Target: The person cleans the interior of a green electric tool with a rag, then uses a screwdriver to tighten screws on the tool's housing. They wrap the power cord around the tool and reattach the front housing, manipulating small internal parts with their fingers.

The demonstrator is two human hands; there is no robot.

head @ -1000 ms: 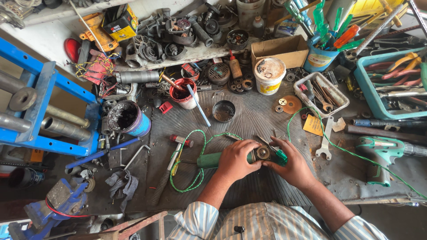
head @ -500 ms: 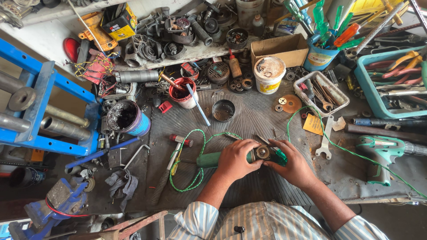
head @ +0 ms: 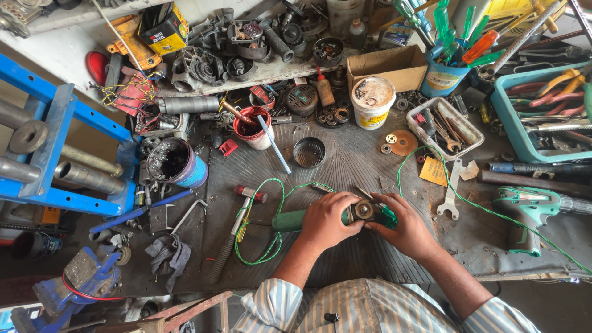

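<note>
Head view: a red cup [head: 251, 128] holds dark goo and a stick, a blue cup [head: 441, 78] holds screwdrivers, and a teal tray [head: 509, 121] holds pliers. Mid-mat, the left hand [head: 325, 220] and right hand [head: 404, 229] are wrapped tight around a green grinder [head: 364, 213]. A hammer [head: 237, 232] and green cord [head: 266, 216] lie just beside.

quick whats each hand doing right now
Left hand: closed around the green power tool, near its round metal head.
Right hand: closed on the same tool's head end, from the other side.
</note>
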